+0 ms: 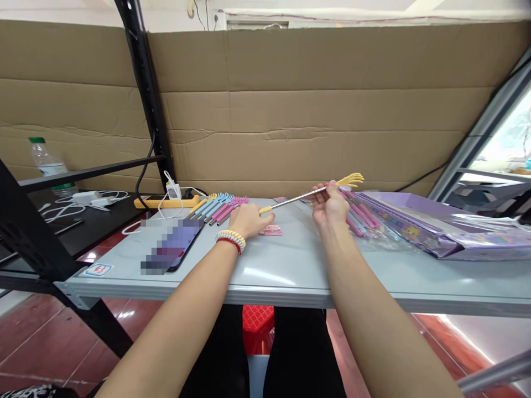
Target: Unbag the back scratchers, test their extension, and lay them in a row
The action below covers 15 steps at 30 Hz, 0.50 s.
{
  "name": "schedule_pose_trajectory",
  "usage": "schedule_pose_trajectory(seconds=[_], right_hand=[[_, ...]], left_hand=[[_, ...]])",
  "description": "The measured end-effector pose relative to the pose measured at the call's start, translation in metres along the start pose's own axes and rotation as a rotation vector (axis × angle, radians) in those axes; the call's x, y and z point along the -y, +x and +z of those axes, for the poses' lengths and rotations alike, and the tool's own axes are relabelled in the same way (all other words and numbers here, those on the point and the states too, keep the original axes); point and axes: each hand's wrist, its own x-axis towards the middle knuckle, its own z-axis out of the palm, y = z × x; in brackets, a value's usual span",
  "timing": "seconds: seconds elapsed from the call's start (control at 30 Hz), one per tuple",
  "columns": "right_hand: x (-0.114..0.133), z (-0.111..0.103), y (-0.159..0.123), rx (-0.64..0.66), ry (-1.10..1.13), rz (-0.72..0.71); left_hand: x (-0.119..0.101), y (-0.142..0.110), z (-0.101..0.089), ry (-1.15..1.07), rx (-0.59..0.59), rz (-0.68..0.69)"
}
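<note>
A telescopic back scratcher (297, 199) with a yellow claw head and a yellow handle stretches across the grey table (290, 271). My left hand (248, 219), with bead bracelets at the wrist, is closed round its yellow handle end. My right hand (329, 203) pinches the metal rod just below the claw head (350, 179). A row of several yellow, blue and pink scratchers (219, 206) lies left of my left hand. More pink ones in clear wrap (362, 216) lie right of my right hand. A small pink label (271, 230) rests beside my left hand.
A phone (172, 249) lies at the table's left. A yellow power strip with chargers (166, 200) and white cables sits behind it. Purple packaging boxes (418, 221) fill the right side. A water bottle (47, 163) stands far left. A cardboard wall backs the table.
</note>
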Motion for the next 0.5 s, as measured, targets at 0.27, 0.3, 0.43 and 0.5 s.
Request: schedule_pose_trajectory(seconds=[0.27,0.3,0.43,0.5], right_hand=[[-0.030,0.016,-0.031,0.372,-0.162,0.380],[-0.033,0.017,-0.033,0.379,-0.156,0.400],[-0.038,0.019,-0.036,0.367,-0.059,0.370],[-0.038,0.020,-0.036,0.361,-0.036,0.333]], left_hand=[[0.003,0.000,0.011,-0.166,0.077,0.123],[0.003,0.001,0.013,-0.177,0.073,0.134],[0.001,0.004,0.018,-0.191,0.038,0.182],[-0.002,0.005,0.018,-0.209,0.025,0.200]])
